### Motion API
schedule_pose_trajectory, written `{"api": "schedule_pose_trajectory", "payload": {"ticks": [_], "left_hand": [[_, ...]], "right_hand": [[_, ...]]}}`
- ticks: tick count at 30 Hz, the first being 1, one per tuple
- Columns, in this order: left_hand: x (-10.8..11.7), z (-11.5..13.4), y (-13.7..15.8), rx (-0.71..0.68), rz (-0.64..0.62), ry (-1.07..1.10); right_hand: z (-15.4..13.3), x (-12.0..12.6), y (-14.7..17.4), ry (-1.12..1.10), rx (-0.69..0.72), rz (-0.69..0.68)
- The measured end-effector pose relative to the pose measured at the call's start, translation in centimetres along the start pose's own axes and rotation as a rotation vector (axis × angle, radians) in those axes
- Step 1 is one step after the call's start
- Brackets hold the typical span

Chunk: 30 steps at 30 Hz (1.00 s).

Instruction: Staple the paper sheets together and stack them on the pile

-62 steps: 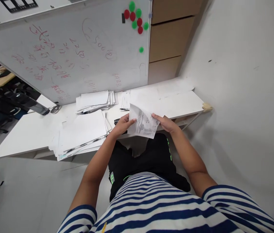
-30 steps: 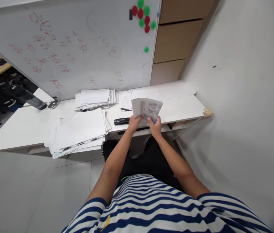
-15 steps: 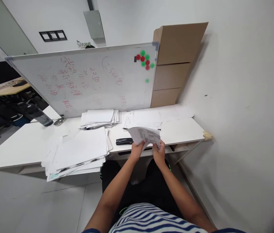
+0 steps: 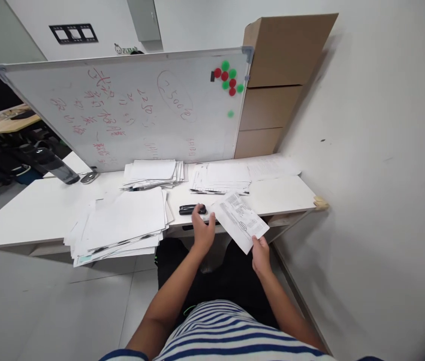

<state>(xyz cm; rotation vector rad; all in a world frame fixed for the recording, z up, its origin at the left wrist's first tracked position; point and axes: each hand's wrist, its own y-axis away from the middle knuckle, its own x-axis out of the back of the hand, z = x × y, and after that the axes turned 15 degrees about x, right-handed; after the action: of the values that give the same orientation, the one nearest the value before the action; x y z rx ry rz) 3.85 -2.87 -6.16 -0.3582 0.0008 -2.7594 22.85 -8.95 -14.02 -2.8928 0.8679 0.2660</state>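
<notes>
My right hand pinches the lower right corner of a printed sheet of paper, which tilts above the desk's front edge. Print and a dark oval mark show on its face. Just left of the sheet, my left hand has its thumb and fingers apart and holds nothing. Its fingertips overlap the right end of a black stapler lying on the desk; whether they touch it I cannot tell. Behind the sheet lies a stack of papers.
A large, uneven paper pile overhangs the front edge of the white desk. Another paper stack sits behind it. A whiteboard, cardboard boxes and a dark bottle stand along the back. A wall rises at right.
My left hand has let go of the paper and moved left to the stapler. The sheet, bent between both hands before, now hangs flatter from my right hand, which has shifted slightly right and down.
</notes>
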Motion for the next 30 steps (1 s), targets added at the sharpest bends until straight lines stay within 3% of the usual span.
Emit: {"api": "schedule_pose_trajectory", "payload": {"ticks": [1,3,5,7,11,19,25,30], "left_hand": [[1.2,-0.1,-1.6,-0.097,0.035,-0.154],[3.4,-0.8,-5.0,-0.221,-0.042,-0.464],[4.9,-1.9,-7.6,-0.25,-0.149,-0.669],[5.6,-3.1,-9.0,-0.274,-0.148,-0.749],[5.5,-4.1,-9.1,-0.328,-0.109,-0.769],[6.2,-4.1,-9.1,-0.39,-0.167,-0.661],[6.1,-3.6,-8.8,-0.349,-0.176,-0.657],[6.2,-3.2,-8.7,-0.341,-0.194,-0.666]], "right_hand": [[-0.1,0.6,-0.3,0.011,-0.023,0.037],[-0.6,1.5,-0.7,0.017,-0.06,0.099],[-1.2,1.7,-0.9,0.009,-0.064,0.075],[-1.6,1.5,-0.8,-0.001,-0.068,0.041],[-2.1,0.3,-0.6,0.004,-0.083,-0.047],[-3.1,-0.8,-0.5,0.149,-0.054,-0.275],[-3.2,0.1,0.0,0.136,-0.032,-0.218],[-4.0,-0.9,0.5,0.052,-0.069,-0.216]]}}
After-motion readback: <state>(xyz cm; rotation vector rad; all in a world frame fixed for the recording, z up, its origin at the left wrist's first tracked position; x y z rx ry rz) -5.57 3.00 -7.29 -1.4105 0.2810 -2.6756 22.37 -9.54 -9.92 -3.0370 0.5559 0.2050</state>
